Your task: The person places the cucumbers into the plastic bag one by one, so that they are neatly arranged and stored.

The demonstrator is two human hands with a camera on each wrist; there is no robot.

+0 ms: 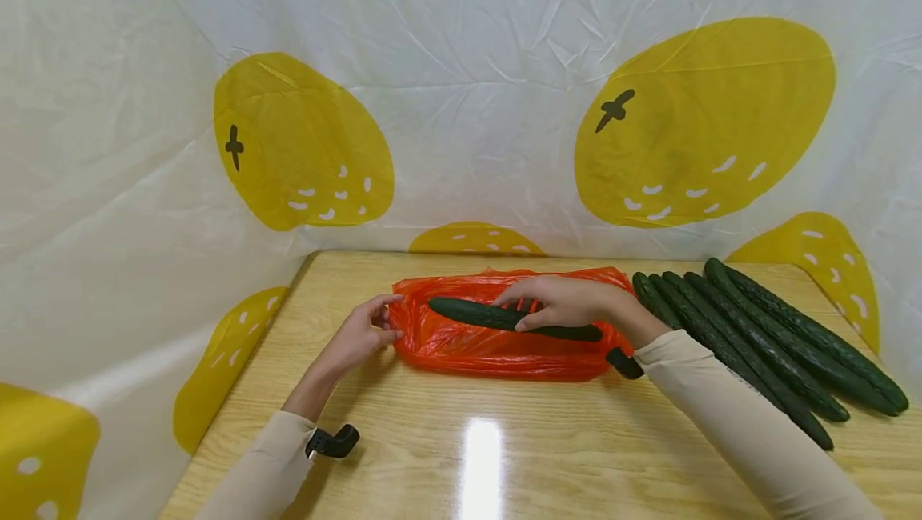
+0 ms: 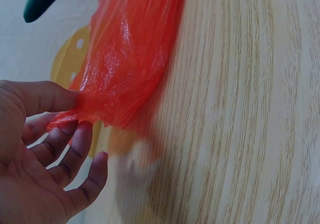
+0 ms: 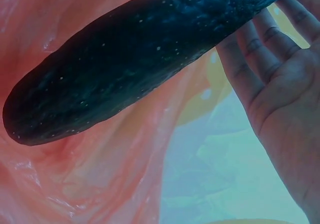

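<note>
A red plastic bag (image 1: 497,366) lies flat on the wooden table. Its left end is pinched between the thumb and fingers of my left hand (image 1: 360,334); the left wrist view shows the thin film (image 2: 125,48) caught at the fingertips. Over the bag, my right hand (image 1: 569,302) grips a dark green cucumber (image 1: 464,313) from above, near its middle. The cucumber lies lengthwise along the bag, its left end tilted slightly up. In the right wrist view, one rounded end of the cucumber (image 3: 100,78) shows against the red film, with the fingers behind it.
Several more cucumbers (image 1: 767,348) lie side by side at the right of the table, partly behind the right sleeve (image 1: 735,408). A white curtain (image 1: 475,144) with yellow fruit prints hangs behind and left of the table. Black bands (image 1: 331,442) sit on both wrists.
</note>
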